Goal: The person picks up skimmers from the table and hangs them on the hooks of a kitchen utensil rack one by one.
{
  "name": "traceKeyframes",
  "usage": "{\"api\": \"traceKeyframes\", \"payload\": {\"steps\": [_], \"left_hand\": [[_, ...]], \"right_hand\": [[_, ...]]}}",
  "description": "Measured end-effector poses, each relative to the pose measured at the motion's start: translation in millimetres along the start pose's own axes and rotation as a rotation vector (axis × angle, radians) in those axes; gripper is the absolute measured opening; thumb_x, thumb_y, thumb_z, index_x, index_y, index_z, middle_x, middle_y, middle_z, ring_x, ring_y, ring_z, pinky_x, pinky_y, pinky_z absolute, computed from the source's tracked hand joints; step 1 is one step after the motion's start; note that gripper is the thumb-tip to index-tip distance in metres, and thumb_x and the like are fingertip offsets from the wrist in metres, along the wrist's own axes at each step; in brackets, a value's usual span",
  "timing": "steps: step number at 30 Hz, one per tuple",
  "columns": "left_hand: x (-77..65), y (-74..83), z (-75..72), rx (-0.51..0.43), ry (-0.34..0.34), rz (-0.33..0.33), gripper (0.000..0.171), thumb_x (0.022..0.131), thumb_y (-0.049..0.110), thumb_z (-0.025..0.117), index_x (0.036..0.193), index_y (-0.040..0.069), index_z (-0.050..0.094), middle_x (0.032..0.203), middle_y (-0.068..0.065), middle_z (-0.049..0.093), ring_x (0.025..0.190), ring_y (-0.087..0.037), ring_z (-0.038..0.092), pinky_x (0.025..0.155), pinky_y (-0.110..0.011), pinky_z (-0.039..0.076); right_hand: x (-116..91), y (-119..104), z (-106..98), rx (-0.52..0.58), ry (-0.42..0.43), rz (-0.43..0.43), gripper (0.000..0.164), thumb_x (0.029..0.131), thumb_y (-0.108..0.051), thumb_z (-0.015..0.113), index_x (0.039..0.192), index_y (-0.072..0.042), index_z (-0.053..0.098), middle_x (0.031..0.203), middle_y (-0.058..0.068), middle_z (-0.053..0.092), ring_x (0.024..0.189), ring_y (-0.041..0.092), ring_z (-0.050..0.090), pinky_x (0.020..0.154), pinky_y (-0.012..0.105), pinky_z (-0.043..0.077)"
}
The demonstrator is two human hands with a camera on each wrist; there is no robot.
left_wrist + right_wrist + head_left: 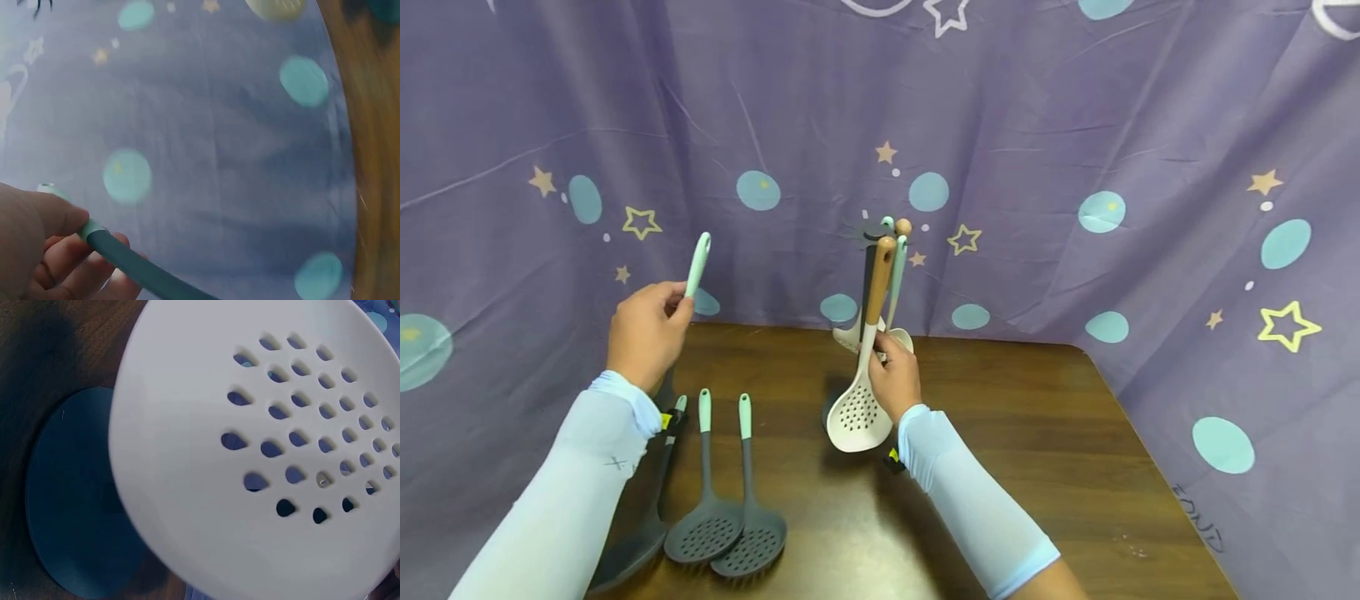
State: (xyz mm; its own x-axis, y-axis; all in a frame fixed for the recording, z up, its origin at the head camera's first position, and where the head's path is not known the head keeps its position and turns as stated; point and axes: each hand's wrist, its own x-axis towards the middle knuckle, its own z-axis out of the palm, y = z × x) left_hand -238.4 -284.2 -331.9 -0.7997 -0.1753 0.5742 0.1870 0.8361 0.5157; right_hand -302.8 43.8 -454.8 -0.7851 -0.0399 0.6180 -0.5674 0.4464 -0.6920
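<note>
A purple curtain (1030, 100) printed with stars and spots hangs behind a brown wooden table (1000, 375).

Left of centre, the left hand (647, 337) pinches a mint-handled utensil (697, 267) between thumb and fingers. That grip could well let the utensil swivel or slip, since it sits near the handle's lower end and the dark shaft runs on below. Near the middle, the right hand (897, 379) curls its fingers at the neck of a white skimmer (859, 417); a hard pull there might tip the crowded stand behind it, whose round base (84, 494) appears lower left in the right wrist view. Handles bunched together could also knock one another.

The mint-handled utensil's holed tip points up above the left hand; its shaft drops behind the forearm, so its head is hidden. The white skimmer's perforated head lies just left of and below the right fingers, its wooden handle rising above them.

Farther out, at lower left, two slotted spoons, the left one (700, 533) overlapping the right one (756, 546), lie beside another dark utensil (632, 554) partly covered by the left sleeve (550, 500).
</note>
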Motion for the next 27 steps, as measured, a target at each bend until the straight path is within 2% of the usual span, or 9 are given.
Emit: {"api": "traceKeyframes", "payload": {"steps": [6, 11, 17, 22, 27], "left_hand": [[8.1, 38.1, 25.5, -0.089, -0.006, 0.073, 0.028, 0.105, 0.016, 0.062, 0.129, 0.003, 0.071, 0.103, -0.018, 0.072, 0.083, -0.034, 0.065, 0.074, -0.050, 0.051], [16.9, 61.8, 47.3, -0.171, -0.022, 0.132, 0.031, 0.104, 0.013, 0.064, 0.133, 0.004, 0.069, 0.102, -0.016, 0.073, 0.082, -0.031, 0.066, 0.071, -0.046, 0.053], [20.1, 76.8, 61.1, -0.223, -0.058, 0.143, 0.033, 0.103, 0.015, 0.066, 0.134, 0.006, 0.069, 0.106, -0.014, 0.075, 0.087, -0.029, 0.070, 0.073, -0.045, 0.055], [26.0, 86.6, 68.0, -0.276, -0.038, 0.122, 0.031, 0.101, 0.017, 0.069, 0.131, 0.007, 0.070, 0.102, -0.010, 0.077, 0.083, -0.025, 0.070, 0.072, -0.040, 0.053], [26.7, 94.6, 77.4, -0.352, -0.032, 0.102, 0.029, 0.100, 0.016, 0.071, 0.126, 0.005, 0.070, 0.103, -0.010, 0.077, 0.089, -0.024, 0.072, 0.077, -0.039, 0.058]], "right_hand": [[2.2, 0.7, 1.0, -0.013, -0.001, -0.013, 0.018, 0.099, -0.015, 0.072, 0.116, -0.011, 0.076, 0.107, 0.007, 0.077, 0.098, 0.023, 0.073, 0.072, 0.035, 0.062], [7.1, 1.1, 0.1, -0.029, 0.012, -0.035, 0.017, 0.099, -0.016, 0.071, 0.115, -0.011, 0.076, 0.105, 0.007, 0.076, 0.096, 0.023, 0.073, 0.075, 0.036, 0.062], [3.8, 1.7, 2.1, -0.023, 0.013, -0.056, 0.018, 0.098, -0.014, 0.072, 0.114, -0.007, 0.076, 0.103, 0.009, 0.076, 0.093, 0.024, 0.072, 0.076, 0.040, 0.063], [4.7, 0.8, 2.8, -0.024, 0.022, -0.071, 0.019, 0.098, -0.014, 0.073, 0.114, -0.007, 0.076, 0.103, 0.010, 0.076, 0.093, 0.025, 0.073, 0.076, 0.038, 0.063], [0.4, 1.8, 4.4, -0.042, 0.026, -0.064, 0.018, 0.098, -0.014, 0.073, 0.114, -0.008, 0.076, 0.102, 0.008, 0.075, 0.092, 0.023, 0.072, 0.075, 0.035, 0.062]]}}
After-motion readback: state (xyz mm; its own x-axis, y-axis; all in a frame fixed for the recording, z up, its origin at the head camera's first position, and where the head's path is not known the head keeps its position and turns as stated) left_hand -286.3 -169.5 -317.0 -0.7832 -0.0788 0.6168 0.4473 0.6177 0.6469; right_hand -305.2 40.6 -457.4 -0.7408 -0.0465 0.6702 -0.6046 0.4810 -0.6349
